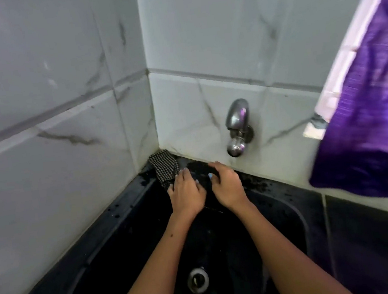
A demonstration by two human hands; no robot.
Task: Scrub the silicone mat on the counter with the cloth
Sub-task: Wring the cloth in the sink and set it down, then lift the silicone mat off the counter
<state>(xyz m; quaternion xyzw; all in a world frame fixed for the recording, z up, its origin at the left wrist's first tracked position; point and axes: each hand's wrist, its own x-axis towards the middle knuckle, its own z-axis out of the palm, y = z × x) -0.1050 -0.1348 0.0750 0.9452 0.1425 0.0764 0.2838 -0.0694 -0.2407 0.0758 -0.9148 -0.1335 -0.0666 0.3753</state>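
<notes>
Sink [294, 210] sits in the corner where 2 tiled walls [55, 91] meet, drain [198, 280] in its basin toward the near side. Tap [236, 128] mounted on the right wall, above the sink's far rim. Cloth [164, 166] lies in the far corner on the rim, against both walls. Left hand [187, 194] and right hand [227, 184] side by side just in front of the cloth, below-left of the tap, on something on the far rim. Curtain [368, 97] hangs at right, over the surface [374, 233] right of the sink.
</notes>
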